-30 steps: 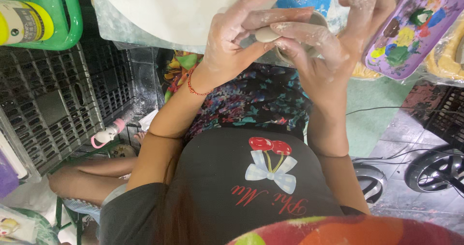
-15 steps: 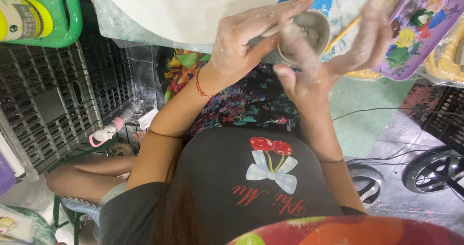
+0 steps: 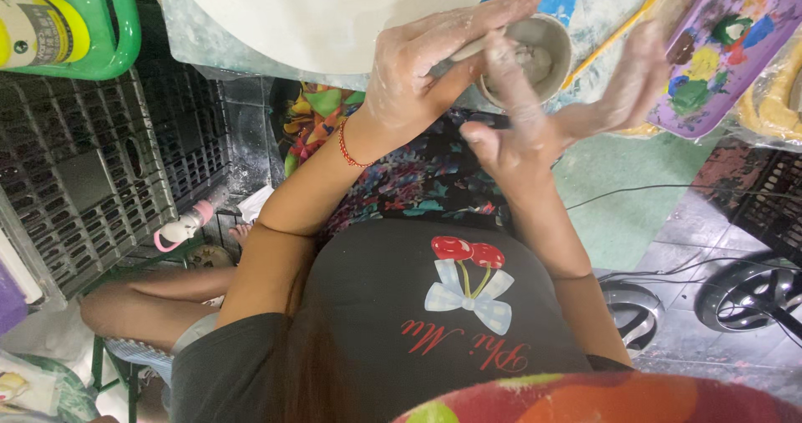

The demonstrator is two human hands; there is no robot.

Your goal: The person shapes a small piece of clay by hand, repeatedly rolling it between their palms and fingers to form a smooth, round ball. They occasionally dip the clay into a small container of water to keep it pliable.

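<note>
Clay cup (image 3: 535,55): left hand (image 3: 426,68) pinches something pale beside it, right hand (image 3: 551,114) open, empty; go gently, I'd say.

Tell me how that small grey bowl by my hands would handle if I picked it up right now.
The small grey bowl looks round and shallow, so it probably sits steady rather than tipping. It holds pale paste, so tilting might spill or smear. Both the left hand and the right hand are coated in pale residue, so the grip may be slippery. Its weight cannot be judged.
</note>
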